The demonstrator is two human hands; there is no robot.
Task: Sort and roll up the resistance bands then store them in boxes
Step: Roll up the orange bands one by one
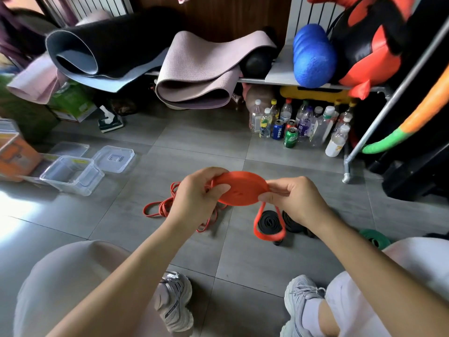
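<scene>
left hand: you grip the left edge of the orange roll, with your fingers curled over its top rim and your thumb on the near face.
right hand: you pinch the roll's right edge between thumb and fingertips.
orange roll: a band wound into a flat disc. You hold it in the air between both hands, above the floor, with its face tilted toward you.
loose tail: the unrolled end of the same band. It hangs as a loop from under your right hand, in front of the black rolls.
black rolls: two coiled black bands lie side by side on the floor tiles. The right one is partly hidden by your right wrist.
green roll: a coiled green band on the floor, right of the black rolls. Your right knee covers part of it.
thin red bands: a loose, unrolled tangle on the floor, below and to the left of your left hand.
clear box: sits on the floor at left with no lid on, well apart from your hands.
clear lids: two, lying flat on the floor just behind the clear box.
orange box: at the left edge, just beside the clear box.
bottles and cans: clustered on the floor under the rack, back right.
mats: loosely rolled on the low rack at the back.
blue roller: on the rack, right of the mats.
shoes: your two grey trainers, at the bottom of the view.
</scene>
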